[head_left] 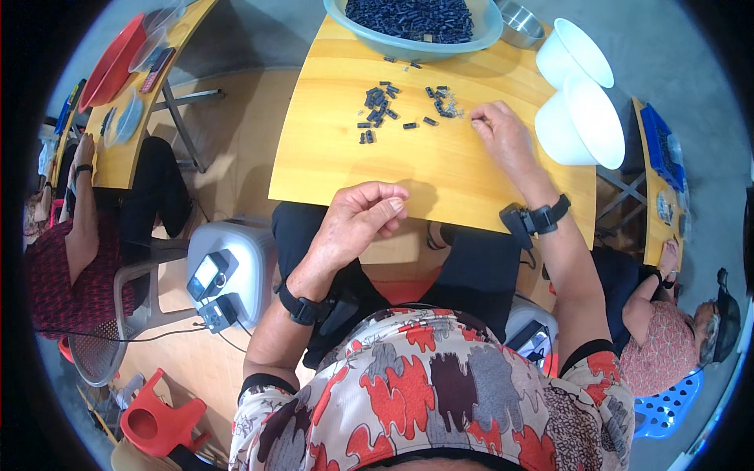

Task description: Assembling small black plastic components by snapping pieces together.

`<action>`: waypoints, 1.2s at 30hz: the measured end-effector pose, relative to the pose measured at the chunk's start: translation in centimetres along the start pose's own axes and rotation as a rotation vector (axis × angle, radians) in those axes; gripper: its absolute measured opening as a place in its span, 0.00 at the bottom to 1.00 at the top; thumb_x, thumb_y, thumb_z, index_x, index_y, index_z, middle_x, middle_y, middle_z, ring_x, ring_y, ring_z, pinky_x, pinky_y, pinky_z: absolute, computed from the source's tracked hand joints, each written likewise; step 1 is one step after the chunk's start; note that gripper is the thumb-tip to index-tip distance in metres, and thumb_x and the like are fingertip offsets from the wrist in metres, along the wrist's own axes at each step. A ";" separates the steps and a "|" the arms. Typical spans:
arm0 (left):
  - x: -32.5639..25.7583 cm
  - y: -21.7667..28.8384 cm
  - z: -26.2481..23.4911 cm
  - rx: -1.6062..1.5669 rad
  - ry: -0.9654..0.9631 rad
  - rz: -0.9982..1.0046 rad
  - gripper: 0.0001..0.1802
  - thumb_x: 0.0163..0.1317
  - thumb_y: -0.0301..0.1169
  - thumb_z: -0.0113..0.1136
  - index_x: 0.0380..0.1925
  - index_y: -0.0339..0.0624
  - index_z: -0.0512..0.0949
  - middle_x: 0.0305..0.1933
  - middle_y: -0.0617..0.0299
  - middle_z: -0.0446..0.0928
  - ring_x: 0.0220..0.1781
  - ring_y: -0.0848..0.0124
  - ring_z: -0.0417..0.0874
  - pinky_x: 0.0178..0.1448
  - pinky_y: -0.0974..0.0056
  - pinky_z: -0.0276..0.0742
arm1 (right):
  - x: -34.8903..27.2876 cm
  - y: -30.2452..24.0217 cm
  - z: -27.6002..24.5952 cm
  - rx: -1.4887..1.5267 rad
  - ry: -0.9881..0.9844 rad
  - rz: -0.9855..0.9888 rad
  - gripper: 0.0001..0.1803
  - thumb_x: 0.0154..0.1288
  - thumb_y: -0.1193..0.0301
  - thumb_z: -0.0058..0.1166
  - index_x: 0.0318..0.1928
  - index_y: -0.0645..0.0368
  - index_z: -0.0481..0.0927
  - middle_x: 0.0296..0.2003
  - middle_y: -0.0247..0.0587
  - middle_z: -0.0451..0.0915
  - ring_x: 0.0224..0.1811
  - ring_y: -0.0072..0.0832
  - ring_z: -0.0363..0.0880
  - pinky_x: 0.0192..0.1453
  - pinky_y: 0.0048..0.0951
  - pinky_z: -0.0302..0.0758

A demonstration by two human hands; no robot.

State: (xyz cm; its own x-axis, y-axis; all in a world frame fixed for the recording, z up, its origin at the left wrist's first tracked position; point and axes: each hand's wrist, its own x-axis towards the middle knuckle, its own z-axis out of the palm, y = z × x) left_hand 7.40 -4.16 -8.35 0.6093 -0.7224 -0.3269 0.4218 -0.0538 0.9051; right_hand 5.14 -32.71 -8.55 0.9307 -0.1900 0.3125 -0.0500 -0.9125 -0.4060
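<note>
My left hand (pixel 363 222) is closed above the table's front edge, thumb against the curled fingers; whatever it may hold is hidden. Over the yellow wooden table (pixel 440 169), my right hand (pixel 506 140) pinches its fingertips together, and I cannot make out what is in them. Just left of those fingertips lie small shiny bits (pixel 449 108) with a few dark pieces among them. Farther left is a loose group of small dark blue-black plastic parts (pixel 378 104). Two single parts (pixel 420 123) lie between the group and my right hand.
A pale basin (pixel 338 17) full of similar dark parts stands at the far edge. Right of it are a metal bowl (pixel 521 25) and two white tubs (pixel 580 122). Other people sit at tables on both sides. A red stool (pixel 161 412) stands lower left.
</note>
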 end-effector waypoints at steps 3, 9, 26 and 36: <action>0.0 -0.1 0.0 -0.004 -0.007 0.009 0.10 0.63 0.30 0.53 0.41 0.39 0.78 0.29 0.66 0.78 0.28 0.81 0.76 0.35 0.75 0.74 | 1.1 0.6 -0.4 -0.053 -0.011 0.020 0.06 0.53 0.73 0.56 0.33 0.58 0.76 0.33 0.40 0.76 0.36 0.39 0.76 0.39 0.36 0.73; 0.1 -0.1 -0.2 -0.006 -0.011 0.014 0.10 0.63 0.30 0.53 0.41 0.40 0.78 0.29 0.66 0.78 0.27 0.81 0.75 0.34 0.75 0.74 | 1.4 -1.7 -0.3 0.018 0.053 -0.016 0.08 0.52 0.72 0.58 0.34 0.57 0.77 0.32 0.39 0.76 0.35 0.36 0.77 0.37 0.33 0.74; 0.4 0.5 -0.7 -0.039 0.001 0.013 0.09 0.63 0.30 0.53 0.41 0.40 0.77 0.30 0.66 0.78 0.27 0.82 0.75 0.32 0.76 0.73 | 1.0 1.8 -1.4 0.096 0.016 0.168 0.09 0.56 0.78 0.54 0.39 0.64 0.77 0.35 0.43 0.78 0.35 0.28 0.79 0.41 0.23 0.75; 0.5 0.3 -0.4 -0.055 0.003 -0.006 0.09 0.63 0.30 0.53 0.41 0.40 0.77 0.29 0.66 0.78 0.27 0.81 0.75 0.32 0.76 0.72 | 1.8 0.6 -0.9 0.163 0.012 0.066 0.06 0.54 0.73 0.55 0.33 0.60 0.79 0.30 0.42 0.78 0.31 0.37 0.77 0.36 0.32 0.74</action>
State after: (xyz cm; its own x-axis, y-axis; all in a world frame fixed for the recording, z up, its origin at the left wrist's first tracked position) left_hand 8.13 -4.31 -8.34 0.6087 -0.7201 -0.3330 0.4617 -0.0198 0.8868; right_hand 6.47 -33.96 -7.51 0.9230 -0.2523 0.2904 -0.0502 -0.8275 -0.5592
